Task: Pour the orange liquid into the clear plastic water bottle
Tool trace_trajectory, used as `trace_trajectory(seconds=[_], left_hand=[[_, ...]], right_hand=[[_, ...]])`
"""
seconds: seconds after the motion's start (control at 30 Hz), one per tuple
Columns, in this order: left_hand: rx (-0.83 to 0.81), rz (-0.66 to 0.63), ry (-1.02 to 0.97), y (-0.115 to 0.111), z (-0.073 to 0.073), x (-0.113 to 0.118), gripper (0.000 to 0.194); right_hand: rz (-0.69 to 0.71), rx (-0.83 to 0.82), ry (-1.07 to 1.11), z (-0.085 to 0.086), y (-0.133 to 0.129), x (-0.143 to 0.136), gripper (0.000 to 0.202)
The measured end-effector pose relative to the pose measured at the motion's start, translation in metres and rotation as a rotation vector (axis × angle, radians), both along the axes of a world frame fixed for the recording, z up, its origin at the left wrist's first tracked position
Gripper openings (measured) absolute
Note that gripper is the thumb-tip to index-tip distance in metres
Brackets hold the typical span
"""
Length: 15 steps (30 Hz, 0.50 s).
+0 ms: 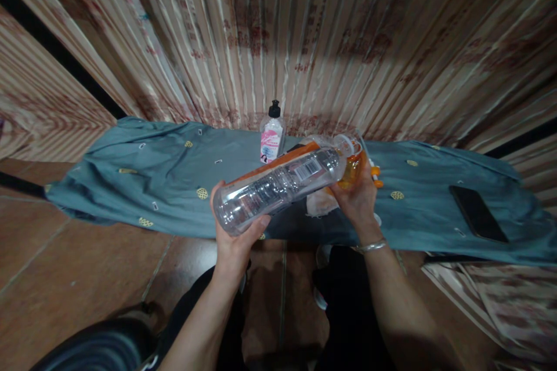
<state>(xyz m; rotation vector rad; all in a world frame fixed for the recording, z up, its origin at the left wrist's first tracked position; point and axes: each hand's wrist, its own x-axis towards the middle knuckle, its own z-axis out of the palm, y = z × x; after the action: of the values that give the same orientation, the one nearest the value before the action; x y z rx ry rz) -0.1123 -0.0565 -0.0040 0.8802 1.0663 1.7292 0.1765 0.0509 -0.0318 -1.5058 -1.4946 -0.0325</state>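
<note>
My left hand point(232, 243) is wrapped round the base of a clear plastic bottle point(278, 185), which lies tilted with its neck up to the right. An orange label strip and a barcode show on its side. My right hand point(357, 194) grips an amber see-through container point(350, 171) beside the bottle's neck. Whether the two touch I cannot tell. Small orange parts point(376, 177) stick out just right of that hand. Under the bottle, a crumpled whitish item point(321, 203) lies partly hidden on the cloth.
Behind the bottle stands a small squeeze bottle point(272, 136) with a black cap and pink label. A black phone point(477, 213) lies toward the right end of the teal patterned cloth point(174, 179). A pleated curtain point(278, 40) hangs behind. A dark round seat point(96, 348) is at lower left.
</note>
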Motion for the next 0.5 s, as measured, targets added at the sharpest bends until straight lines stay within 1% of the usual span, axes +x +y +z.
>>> trace_trajectory(seconds=[0.13,0.33,0.5], left_hand=[[0.003,-0.001,0.001,0.0006,0.0005,0.0001,0.110],[-0.002,-0.006,-0.010,0.0003,0.0010,-0.0001,0.112],[-0.010,-0.004,-0.016,-0.0003,0.0019,0.0016,0.111]], right_hand=[[0.012,0.012,0.006,0.0030,-0.0009,-0.0026,0.087],[0.024,-0.022,0.036,0.0070,-0.0017,-0.0059,0.085],[0.024,-0.046,0.046,0.0060,-0.0011,-0.0055,0.089]])
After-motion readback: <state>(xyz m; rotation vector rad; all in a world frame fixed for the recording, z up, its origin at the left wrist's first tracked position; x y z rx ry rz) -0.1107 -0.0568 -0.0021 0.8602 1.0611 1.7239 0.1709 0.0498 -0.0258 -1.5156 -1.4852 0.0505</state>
